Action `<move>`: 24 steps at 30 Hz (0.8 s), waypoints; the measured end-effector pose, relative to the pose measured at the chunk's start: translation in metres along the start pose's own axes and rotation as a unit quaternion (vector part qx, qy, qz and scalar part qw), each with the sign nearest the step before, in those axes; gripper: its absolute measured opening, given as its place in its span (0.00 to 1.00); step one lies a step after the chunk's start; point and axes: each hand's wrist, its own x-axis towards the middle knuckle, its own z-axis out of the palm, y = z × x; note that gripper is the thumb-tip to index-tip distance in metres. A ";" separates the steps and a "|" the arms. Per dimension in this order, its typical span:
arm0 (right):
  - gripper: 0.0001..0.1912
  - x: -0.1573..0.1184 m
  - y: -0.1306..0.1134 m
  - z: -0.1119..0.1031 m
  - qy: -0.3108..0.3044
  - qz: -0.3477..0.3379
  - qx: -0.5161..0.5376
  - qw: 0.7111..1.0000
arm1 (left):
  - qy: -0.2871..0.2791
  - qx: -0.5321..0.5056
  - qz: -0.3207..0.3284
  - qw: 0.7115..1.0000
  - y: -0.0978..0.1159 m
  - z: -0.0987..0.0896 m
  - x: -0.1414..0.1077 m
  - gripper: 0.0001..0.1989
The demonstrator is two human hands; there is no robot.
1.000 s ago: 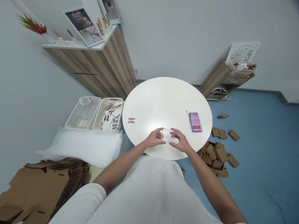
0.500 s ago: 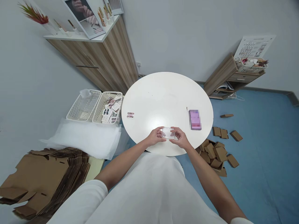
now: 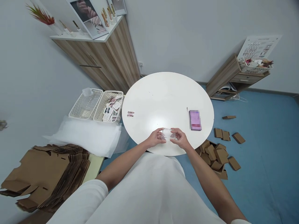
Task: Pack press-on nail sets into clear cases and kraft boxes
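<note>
Between my two hands is a small clear plastic box [image 3: 168,133], held just above the near part of the white oval table [image 3: 163,93]. My left hand [image 3: 156,138] grips its left end, and my right hand [image 3: 180,138] grips its right end, both with thumb below and fingers above. A small card with pink pieces [image 3: 130,114] lies at the table's left. On the right side rests a purple stack [image 3: 195,120], its surface blurred.
Left of the table stand a basket of cards [image 3: 95,115], a basket with clear plastic [image 3: 72,112], white sheets [image 3: 88,137] and stacked flat cardboard [image 3: 44,168]. Small brown boxes [image 3: 221,155] lie on the floor at right. Cabinets [image 3: 121,53] stand behind.
The view has shifted slightly. Both hands keep hold of the clear box, which looks slightly more tilted or opened; its exact state is hard to tell.
</note>
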 end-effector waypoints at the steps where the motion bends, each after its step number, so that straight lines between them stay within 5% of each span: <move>1: 0.22 0.001 -0.002 -0.001 -0.002 -0.002 -0.001 1.000 | 0.001 0.002 0.002 1.000 0.000 0.000 0.000 0.38; 6: 0.22 0.012 -0.012 -0.002 -0.010 0.053 -0.036 0.998 | 0.027 0.008 0.000 1.000 -0.005 -0.003 0.001 0.40; 11: 0.18 0.032 -0.009 0.008 0.072 0.111 -0.110 0.985 | 0.041 0.014 -0.041 0.998 -0.017 -0.007 -0.004 0.42; 16: 0.20 0.046 0.003 0.022 0.068 0.185 -0.024 0.980 | 0.059 0.003 -0.033 0.998 -0.022 -0.013 -0.008 0.42; 24: 0.26 0.006 0.026 0.032 0.069 0.190 -0.015 0.979 | 0.092 0.040 -0.042 0.994 -0.039 -0.028 0.008 0.43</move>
